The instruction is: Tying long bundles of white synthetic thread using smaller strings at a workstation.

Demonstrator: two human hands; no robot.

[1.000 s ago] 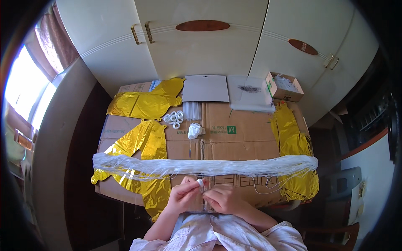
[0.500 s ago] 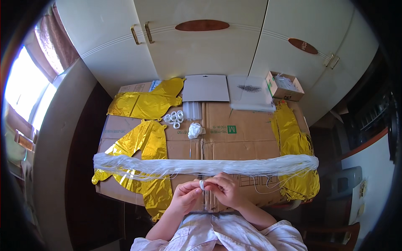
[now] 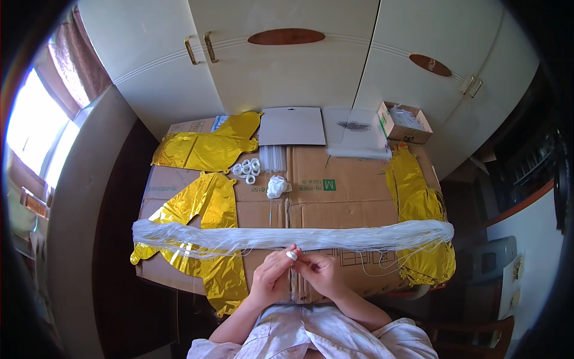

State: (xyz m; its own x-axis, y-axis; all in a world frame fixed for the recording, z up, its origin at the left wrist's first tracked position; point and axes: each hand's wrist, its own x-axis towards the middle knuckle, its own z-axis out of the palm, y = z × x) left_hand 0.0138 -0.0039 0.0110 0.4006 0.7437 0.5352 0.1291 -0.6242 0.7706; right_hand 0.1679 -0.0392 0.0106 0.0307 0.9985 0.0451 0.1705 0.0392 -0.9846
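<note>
My left hand (image 3: pixel 270 279) and my right hand (image 3: pixel 321 275) meet at the near edge of the cardboard. Between their fingertips is a small white coil of string (image 3: pixel 292 255), partly hidden by the fingers. Both hands are closed in a pinch on it. Just beyond them a long skein of white string (image 3: pixel 335 238) stretches from left to right, with some loose strands hanging off its near side. Farther off lie several small white coils (image 3: pixel 246 169) in a cluster and a crumpled white wad (image 3: pixel 277 187).
Flat gold foil balloons (image 3: pixel 216 206) lie at left, and a gold foil stack (image 3: pixel 417 197) at right, both partly under the skein. At the back are a grey board (image 3: pixel 292 125), clear sticks (image 3: pixel 272 158), a plastic bag (image 3: pixel 357 134) and a small box (image 3: pixel 405 122) of white pieces.
My left fingers have shifted up and closed further round the small coil, which has tilted and moved slightly away from me. My right hand stays beside it.
</note>
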